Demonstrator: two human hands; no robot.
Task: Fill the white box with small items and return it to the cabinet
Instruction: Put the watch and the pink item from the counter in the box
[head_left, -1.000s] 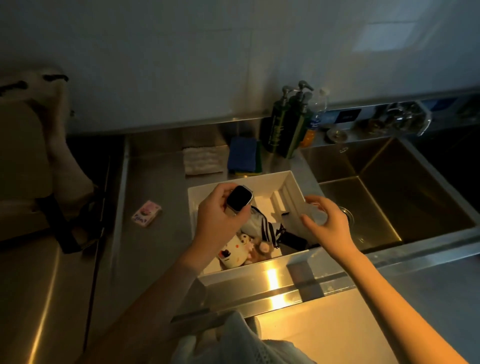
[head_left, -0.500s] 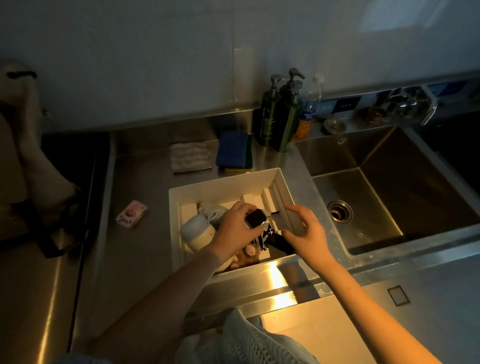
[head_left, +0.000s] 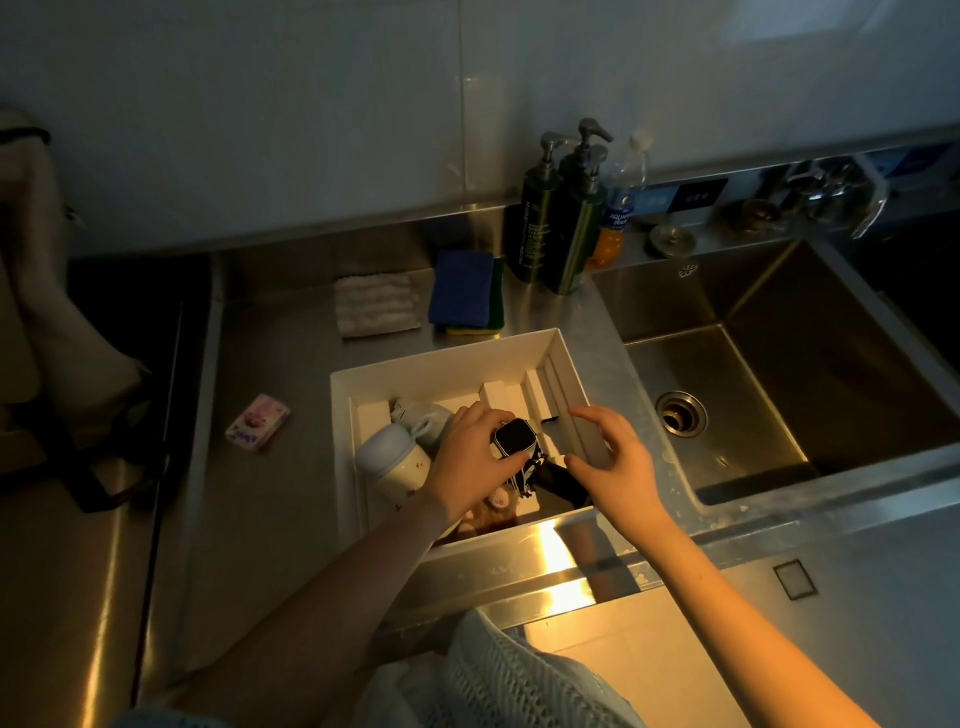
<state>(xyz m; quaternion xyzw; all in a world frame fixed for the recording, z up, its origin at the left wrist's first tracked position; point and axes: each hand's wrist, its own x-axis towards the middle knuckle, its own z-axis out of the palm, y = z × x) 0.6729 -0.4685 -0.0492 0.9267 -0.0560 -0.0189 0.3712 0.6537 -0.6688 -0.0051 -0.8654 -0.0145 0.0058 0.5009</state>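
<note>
Writing is scarce and mostly too dim to read: the blue label on the clear water bottle (head_left: 621, 208) begins "AQUA", the pale print down the two dark green pump bottles (head_left: 558, 228) is illegible, and the pink packet (head_left: 257, 428) lying alone on the steel counter (head_left: 249, 519) carries a few letters I cannot make out. The white box (head_left: 447, 364) sits on the counter just left of the sink (head_left: 779, 364), open-topped, its near edge at the counter's front lip. The left hand (head_left: 470, 462) reaches into it and grips a smartwatch (head_left: 514, 438) by its edges, the dark square screen facing up and blank. Under and beside that hand lie a pale bottle with a light blue cap (head_left: 392, 457) on its side, a black-and-white striped item (head_left: 530, 473) and a small plush toy (head_left: 496, 501); white dividers (head_left: 535, 389) stand along the far right of the box. The right hand (head_left: 618, 467) hangs over the box's right wall, fingers loosely curved and apart, nothing visibly in its grasp; whether it touches the wall I cannot tell. Behind the box, a folded blue cloth (head_left: 462, 288) rests on a sponge (head_left: 498, 296), with a white ribbed cloth (head_left: 376, 310) to its left. The bottles stand at the sink's far left corner.
</note>
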